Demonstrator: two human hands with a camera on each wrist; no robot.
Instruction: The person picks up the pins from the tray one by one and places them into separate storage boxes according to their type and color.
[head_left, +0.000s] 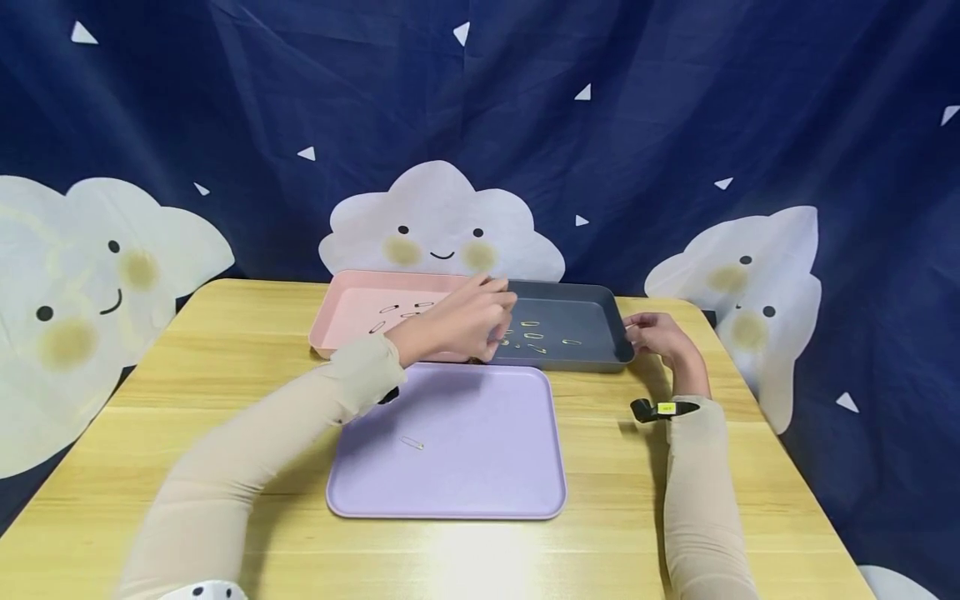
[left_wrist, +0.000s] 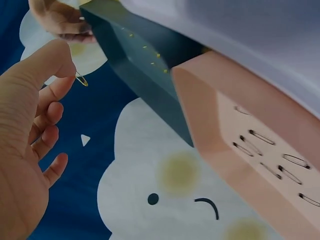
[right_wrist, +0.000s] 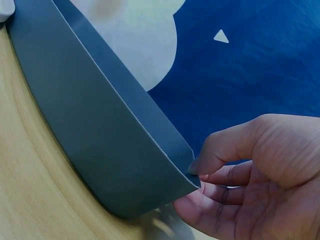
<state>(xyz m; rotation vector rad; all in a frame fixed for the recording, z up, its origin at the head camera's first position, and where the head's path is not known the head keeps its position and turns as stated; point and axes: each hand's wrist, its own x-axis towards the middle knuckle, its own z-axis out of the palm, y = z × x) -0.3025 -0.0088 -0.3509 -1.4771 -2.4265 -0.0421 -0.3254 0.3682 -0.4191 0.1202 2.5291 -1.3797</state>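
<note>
Between thumb and index finger my left hand [head_left: 472, 323] pinches a gold safety pin [left_wrist: 82, 79]; the other fingers curl loosely. In the head view this hand is over the line where the pink tray [head_left: 321, 323] meets the dark grey tray [head_left: 592, 321], hiding part of both. Several gold safety pins [head_left: 533, 337] lie in the grey tray. Dark safety pins [left_wrist: 261, 138] are scattered in the pink one. At the grey tray's right end, my right hand [head_left: 662, 337] holds the wall, thumb over the rim and fingers outside.
A flat lilac tray [head_left: 487, 454] sits in front of the two others, bearing one safety pin [head_left: 412, 442]. The wooden table [head_left: 600, 517] ends at a dark blue curtain [head_left: 525, 108] with printed clouds. A black wrist strap [head_left: 678, 408] is on the right sleeve.
</note>
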